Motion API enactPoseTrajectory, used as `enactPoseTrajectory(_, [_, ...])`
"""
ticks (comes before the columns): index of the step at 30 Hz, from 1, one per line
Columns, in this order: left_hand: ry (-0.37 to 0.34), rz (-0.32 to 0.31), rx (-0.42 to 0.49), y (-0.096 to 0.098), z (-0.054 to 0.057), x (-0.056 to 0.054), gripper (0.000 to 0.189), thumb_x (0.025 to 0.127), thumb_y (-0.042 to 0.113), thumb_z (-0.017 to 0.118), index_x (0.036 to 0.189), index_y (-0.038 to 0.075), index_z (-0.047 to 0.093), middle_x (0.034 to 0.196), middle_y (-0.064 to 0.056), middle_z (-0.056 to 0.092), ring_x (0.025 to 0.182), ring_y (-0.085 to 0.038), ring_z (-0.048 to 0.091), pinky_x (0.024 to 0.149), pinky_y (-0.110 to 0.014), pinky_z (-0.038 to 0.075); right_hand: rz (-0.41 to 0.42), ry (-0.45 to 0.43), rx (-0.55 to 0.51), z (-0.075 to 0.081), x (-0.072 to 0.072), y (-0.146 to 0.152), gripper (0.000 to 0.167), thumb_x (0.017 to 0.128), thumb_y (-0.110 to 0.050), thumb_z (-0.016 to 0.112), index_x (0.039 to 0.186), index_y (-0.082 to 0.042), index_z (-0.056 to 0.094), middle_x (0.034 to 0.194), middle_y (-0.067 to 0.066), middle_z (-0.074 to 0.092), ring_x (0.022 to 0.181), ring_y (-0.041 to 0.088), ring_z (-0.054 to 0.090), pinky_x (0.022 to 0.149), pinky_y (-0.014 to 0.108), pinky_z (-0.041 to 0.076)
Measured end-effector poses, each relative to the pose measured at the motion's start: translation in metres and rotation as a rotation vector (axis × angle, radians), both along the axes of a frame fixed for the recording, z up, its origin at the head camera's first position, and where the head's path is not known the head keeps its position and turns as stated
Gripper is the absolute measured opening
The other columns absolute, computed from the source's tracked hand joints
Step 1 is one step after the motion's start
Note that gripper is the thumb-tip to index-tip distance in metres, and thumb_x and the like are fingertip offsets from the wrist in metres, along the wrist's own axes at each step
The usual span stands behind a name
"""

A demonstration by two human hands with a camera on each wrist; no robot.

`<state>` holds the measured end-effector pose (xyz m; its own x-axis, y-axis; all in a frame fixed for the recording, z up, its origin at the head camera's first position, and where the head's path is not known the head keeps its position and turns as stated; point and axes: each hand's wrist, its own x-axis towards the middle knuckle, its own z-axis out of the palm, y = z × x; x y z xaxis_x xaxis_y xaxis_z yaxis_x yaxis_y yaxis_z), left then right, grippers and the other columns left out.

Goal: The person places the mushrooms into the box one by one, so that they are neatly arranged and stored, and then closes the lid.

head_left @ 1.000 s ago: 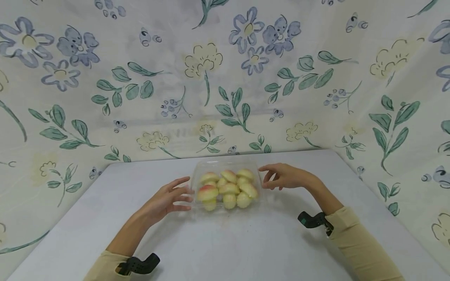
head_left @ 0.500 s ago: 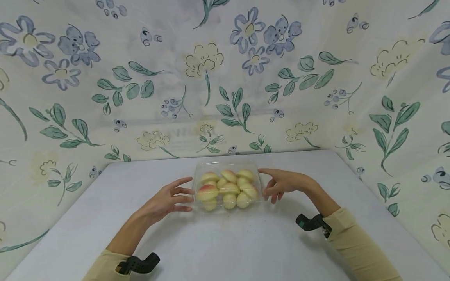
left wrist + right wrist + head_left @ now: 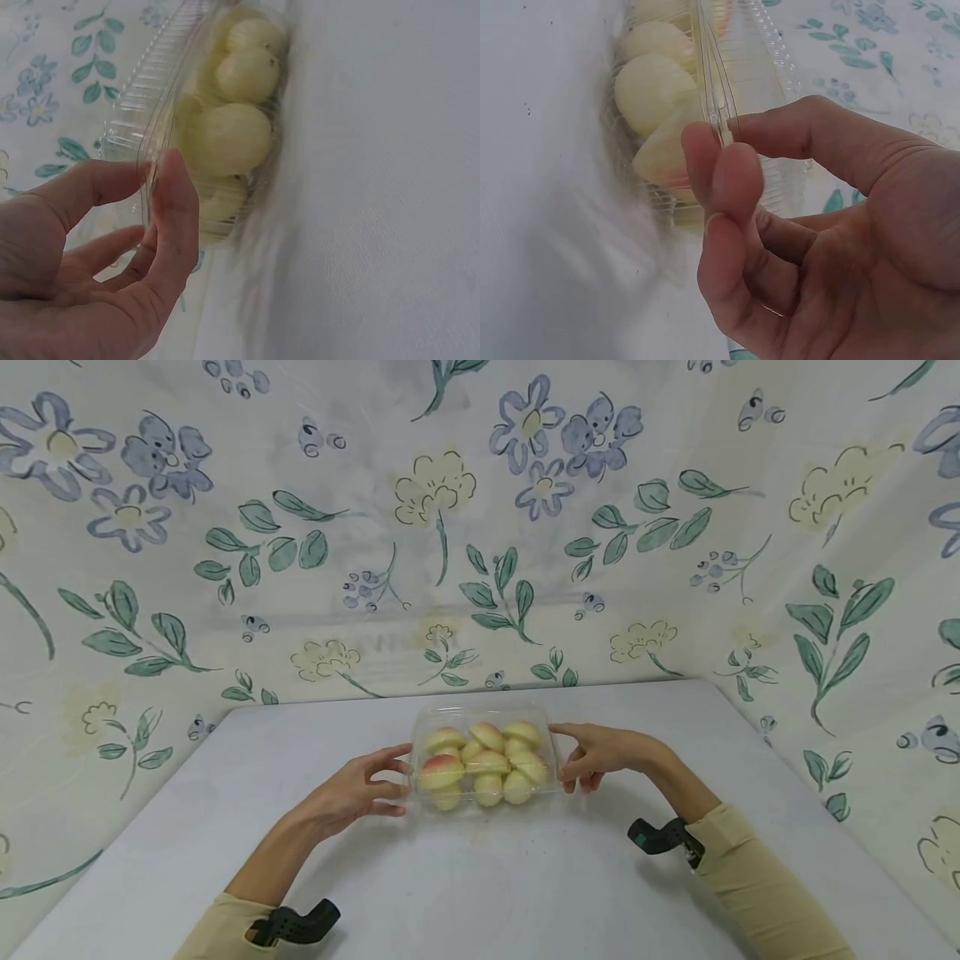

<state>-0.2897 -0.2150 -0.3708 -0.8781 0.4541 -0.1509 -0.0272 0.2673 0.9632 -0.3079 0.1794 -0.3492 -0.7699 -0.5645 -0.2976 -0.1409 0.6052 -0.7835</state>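
A clear plastic clamshell box (image 3: 480,714) stands towards the back of the white table, filled with several pale yellow, mushroom-shaped pieces (image 3: 488,763), some blushed red on top. At the box's left side, my left hand (image 3: 352,793) pinches the rim between thumb and fingers, as the left wrist view shows. My right hand (image 3: 607,752) is at the opposite side. In the right wrist view, its thumb and curled fingers (image 3: 737,180) nip the thin layered plastic rim (image 3: 718,97). The pieces lie behind the ribbed plastic wall in both wrist views.
The white table (image 3: 480,877) has its far edge close behind the box. A flower-printed cloth (image 3: 480,527) hangs along the back and sides. Black wrist devices (image 3: 300,924) sit on both beige sleeves (image 3: 772,885), low over the table.
My right hand has come in against the box's right side, its fingers curling down onto the rim. My left fingers have drawn in on the left rim. The box stays nearly in place.
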Motion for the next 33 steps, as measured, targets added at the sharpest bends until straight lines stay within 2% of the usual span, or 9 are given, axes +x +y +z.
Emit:
enactPoseTrajectory(8, [-0.011,0.002,-0.007,0.0024,0.0008,0.0003,0.080,0.088,0.004,0.068,0.155,0.008,0.024,0.135,-0.020,0.036,0.102,-0.021,0.057,0.086,-0.038,0.060,0.006,0.001,0.002,0.0007,0.0002,0.0013,0.089,0.093,-0.016,0.066,0.157,-0.004,0.006,0.077,0.004,0.070,0.057,0.011,0.048,0.059,0.025,0.045])
enactPoseTrajectory(14, [-0.003,0.000,-0.003,0.0036,0.0016,0.0006,0.079,0.089,0.004,0.066,0.155,0.007,0.024,0.136,-0.021,0.035,0.102,-0.020,0.056,0.088,-0.040,0.060,0.006,0.012,0.007,0.0007,0.0011,0.0013,0.088,0.093,-0.016,0.066,0.157,-0.003,0.007,0.076,0.003,0.071,0.055,0.010,0.045,0.057,0.025,0.040])
enactPoseTrajectory(23, [0.016,0.000,-0.001,0.0027,-0.0006,-0.0005,0.079,0.088,-0.001,0.066,0.155,0.005,0.024,0.130,-0.017,0.038,0.089,-0.014,0.063,0.085,-0.033,0.061,-0.022,0.021,0.040,0.0012,0.0017,-0.0014,0.088,0.092,-0.016,0.067,0.158,-0.006,0.008,0.077,0.002,0.072,0.056,0.011,0.041,0.056,0.025,0.039])
enactPoseTrajectory(33, [0.070,-0.004,-0.084,0.0019,-0.0010,0.0008,0.077,0.088,0.005,0.068,0.154,0.005,0.028,0.130,-0.019,0.041,0.087,-0.016,0.067,0.084,-0.031,0.060,-0.031,0.023,0.063,0.0010,0.0028,-0.0044,0.089,0.092,-0.014,0.068,0.158,-0.007,0.009,0.077,0.001,0.071,0.056,0.010,0.041,0.053,0.023,0.036])
